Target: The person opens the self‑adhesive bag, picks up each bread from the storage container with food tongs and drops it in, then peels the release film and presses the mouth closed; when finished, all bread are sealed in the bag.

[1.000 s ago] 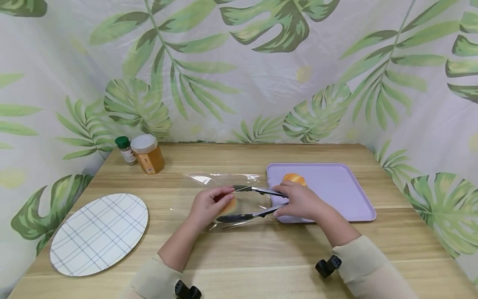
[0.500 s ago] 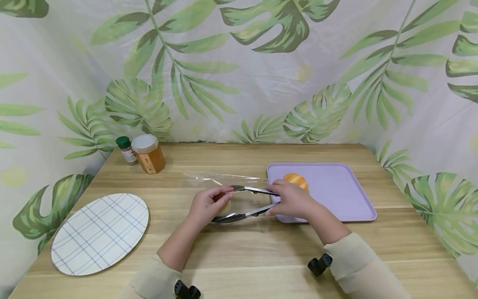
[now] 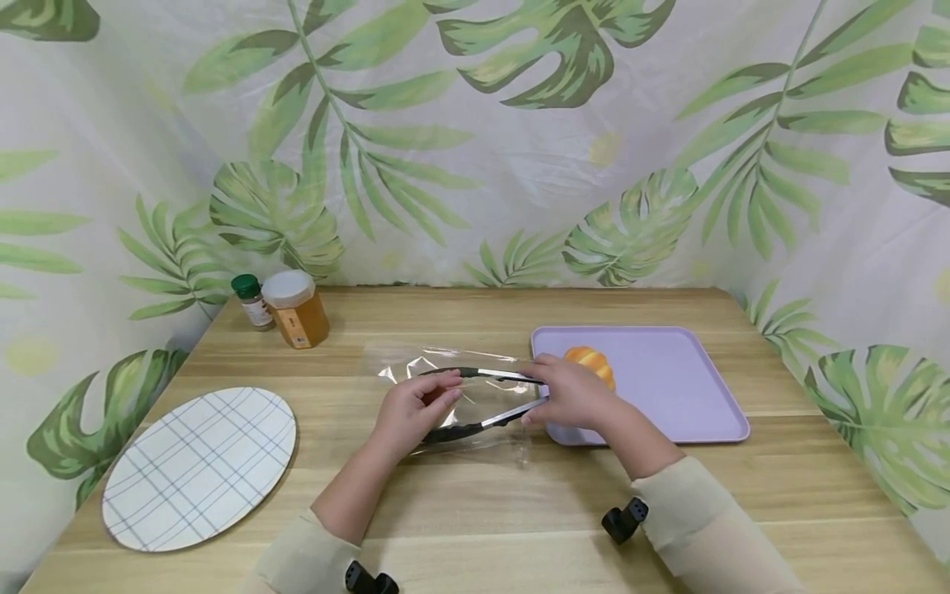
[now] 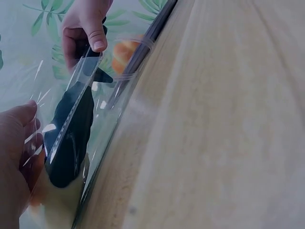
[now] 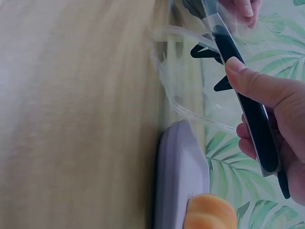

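Note:
My left hand point(image 3: 411, 412) pinches a clear plastic bag point(image 3: 482, 400) between thumb and fingers. Tongs point(image 3: 512, 414) with silver arms and black tips are held in my right hand point(image 3: 575, 392), spread apart, with their tips inside the bag. In the left wrist view, a bread roll point(image 4: 57, 205) shows through the plastic beside a black tip; the left hand hides it in the head view. Whether the tips touch it, I cannot tell. Just behind the right hand, an orange striped bun point(image 3: 591, 363) sits on the lilac tray point(image 3: 668, 384).
An oval checked plate point(image 3: 200, 470) lies at the left of the wooden table point(image 3: 475, 520). Towards the back left stand a honey-coloured jar point(image 3: 300, 320) with a white lid and a small green-capped bottle point(image 3: 254, 304). A leaf-print cloth point(image 3: 475, 165) hangs behind.
My right hand has moved left, pushing the tongs deeper into the bag. The roll in the bag has gone out of sight behind my left hand, which stays nearly still.

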`<state>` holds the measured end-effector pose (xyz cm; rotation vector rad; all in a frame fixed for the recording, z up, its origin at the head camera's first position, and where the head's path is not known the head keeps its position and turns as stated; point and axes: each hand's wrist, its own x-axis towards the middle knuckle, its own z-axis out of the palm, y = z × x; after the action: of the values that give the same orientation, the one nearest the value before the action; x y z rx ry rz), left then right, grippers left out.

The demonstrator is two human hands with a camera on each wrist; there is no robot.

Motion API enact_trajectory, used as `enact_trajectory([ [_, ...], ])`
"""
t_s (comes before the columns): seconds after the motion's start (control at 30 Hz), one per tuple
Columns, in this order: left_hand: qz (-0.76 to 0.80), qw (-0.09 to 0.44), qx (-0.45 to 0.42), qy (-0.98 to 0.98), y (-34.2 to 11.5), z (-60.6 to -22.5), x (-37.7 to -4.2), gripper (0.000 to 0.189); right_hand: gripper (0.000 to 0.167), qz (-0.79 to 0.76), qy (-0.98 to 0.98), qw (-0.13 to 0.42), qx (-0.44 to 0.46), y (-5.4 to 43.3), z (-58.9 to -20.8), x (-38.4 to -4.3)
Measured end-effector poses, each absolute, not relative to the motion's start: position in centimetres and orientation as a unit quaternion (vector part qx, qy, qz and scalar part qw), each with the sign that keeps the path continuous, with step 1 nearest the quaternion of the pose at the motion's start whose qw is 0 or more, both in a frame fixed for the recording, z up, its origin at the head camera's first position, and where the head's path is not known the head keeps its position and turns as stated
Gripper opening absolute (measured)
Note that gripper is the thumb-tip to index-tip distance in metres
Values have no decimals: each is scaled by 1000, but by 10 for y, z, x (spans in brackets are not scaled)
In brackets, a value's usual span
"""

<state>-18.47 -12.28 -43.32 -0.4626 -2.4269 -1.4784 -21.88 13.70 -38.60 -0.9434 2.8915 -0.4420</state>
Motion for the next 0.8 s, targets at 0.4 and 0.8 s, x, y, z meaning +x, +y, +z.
enact_trajectory([
  [0.4,-497,116,-145,-848,-124,-442,-189,21,82,-140,942,77,-295,136,-385,-224],
  [0.8,-492,112,-125,-854,-126,-441,-193,21,76,-138,952,52,-267,173,-379,-214],
])
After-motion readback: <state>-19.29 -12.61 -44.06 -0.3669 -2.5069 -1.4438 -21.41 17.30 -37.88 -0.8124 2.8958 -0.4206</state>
